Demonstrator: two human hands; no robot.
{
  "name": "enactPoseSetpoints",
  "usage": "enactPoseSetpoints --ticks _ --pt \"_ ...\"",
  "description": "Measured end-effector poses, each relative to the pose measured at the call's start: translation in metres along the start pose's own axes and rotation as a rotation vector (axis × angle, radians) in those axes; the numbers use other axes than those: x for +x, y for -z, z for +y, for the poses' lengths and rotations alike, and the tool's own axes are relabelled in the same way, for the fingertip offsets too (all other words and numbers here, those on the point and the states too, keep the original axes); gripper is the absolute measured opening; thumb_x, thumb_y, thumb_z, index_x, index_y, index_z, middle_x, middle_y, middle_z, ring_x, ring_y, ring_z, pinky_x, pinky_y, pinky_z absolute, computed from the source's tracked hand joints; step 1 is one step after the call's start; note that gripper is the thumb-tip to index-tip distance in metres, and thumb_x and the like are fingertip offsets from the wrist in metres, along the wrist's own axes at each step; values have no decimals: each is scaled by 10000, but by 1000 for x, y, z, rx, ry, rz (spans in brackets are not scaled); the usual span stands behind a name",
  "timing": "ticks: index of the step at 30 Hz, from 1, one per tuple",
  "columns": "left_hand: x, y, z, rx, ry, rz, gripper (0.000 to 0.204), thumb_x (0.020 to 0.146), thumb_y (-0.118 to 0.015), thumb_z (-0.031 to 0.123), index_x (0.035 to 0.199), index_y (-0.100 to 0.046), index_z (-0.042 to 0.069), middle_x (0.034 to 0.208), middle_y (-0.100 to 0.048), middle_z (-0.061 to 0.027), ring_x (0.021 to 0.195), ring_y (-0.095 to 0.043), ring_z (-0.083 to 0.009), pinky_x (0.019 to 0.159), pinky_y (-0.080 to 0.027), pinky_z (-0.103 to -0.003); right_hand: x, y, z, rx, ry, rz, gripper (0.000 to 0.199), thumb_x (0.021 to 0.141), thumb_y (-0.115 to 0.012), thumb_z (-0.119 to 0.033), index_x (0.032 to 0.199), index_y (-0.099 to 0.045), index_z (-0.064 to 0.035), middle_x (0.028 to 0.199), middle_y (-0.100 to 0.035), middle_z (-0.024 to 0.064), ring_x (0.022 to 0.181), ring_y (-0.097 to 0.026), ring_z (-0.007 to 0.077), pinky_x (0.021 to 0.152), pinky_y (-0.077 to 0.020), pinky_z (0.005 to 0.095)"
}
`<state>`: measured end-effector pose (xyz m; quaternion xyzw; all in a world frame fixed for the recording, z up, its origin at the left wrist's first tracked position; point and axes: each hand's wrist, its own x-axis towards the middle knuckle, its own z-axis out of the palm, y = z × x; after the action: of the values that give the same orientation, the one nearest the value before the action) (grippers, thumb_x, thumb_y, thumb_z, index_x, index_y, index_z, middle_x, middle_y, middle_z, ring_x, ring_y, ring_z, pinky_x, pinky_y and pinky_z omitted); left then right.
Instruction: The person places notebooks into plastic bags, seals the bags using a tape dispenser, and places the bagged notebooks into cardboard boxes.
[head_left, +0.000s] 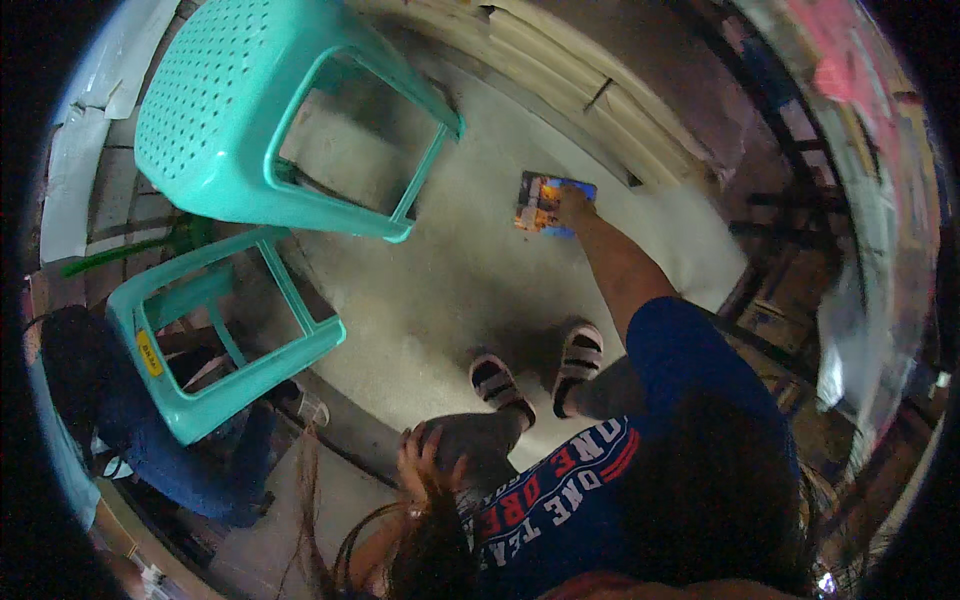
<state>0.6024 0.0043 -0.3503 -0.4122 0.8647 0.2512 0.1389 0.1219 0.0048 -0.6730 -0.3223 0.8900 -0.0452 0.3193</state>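
A flat colourful packet [540, 200], orange and blue, lies on the grey concrete floor [450, 270]. My right hand [573, 207] reaches down to it on a straight arm, fingers curled over its right edge. My left hand [424, 452] rests on my bent left knee with fingers spread, holding nothing. My two feet in striped sandals [540, 375] stand just behind the packet. Long dark hair hangs into the lower part of the picture.
One teal plastic stool [230, 110] stands at the upper left, and a second one [200, 340] sits below it. Another person in blue jeans [180, 450] crouches at the left. Pale boards [590, 90] run behind the packet. Cluttered shelves [830, 200] line the right.
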Motion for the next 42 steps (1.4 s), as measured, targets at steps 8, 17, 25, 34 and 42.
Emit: enactPoseSetpoints --ticks 8,17,25,34,42 --pt "37 -31 -44 129 -41 239 617 623 -734 315 1180 -562 114 1234 -498 -156 1166 -428 -394 976 -354 -505 45 -38 31 -374 -7 271 797 613 -806 -256 1301 -441 -88 1288 -479 166 1252 -410 316 1050 -223 600" --pt "35 8 11 -17 -11 11 549 656 -742 356 1128 -594 119 1182 -543 -103 1116 -484 -324 904 -413 -471 -80 9 -5 129 82 6 340 767 -585 -159 1092 -583 -58 1085 -576 194 983 -574 377 853 -464 464" --pt "42 15 57 40 262 -481 511 807 -629 356 1226 -528 82 1198 -540 -164 1126 -502 -343 933 -434 -426 -306 146 -129 460 403 -64 335 768 -639 -235 1018 -508 -54 884 -609 198 843 -599 383 714 -465 453" --pt "36 262 256 -1420 -156 -98 286 865 -621 148 1125 -524 77 1069 -551 -22 964 -510 -135 839 -410 -311 -473 449 -160 837 491 373 382 874 -589 -284 1129 -473 -24 914 -604 192 855 -612 345 746 -471 412" --pt "162 502 368 -762 -602 337 227 831 -642 82 1031 -597 -16 814 -621 -23 681 -529 -87 628 -453 -250 -408 619 -216 1073 329 687 499 867 -600 -258 1211 -377 27 1016 -579 260 932 -604 396 795 -476 446"
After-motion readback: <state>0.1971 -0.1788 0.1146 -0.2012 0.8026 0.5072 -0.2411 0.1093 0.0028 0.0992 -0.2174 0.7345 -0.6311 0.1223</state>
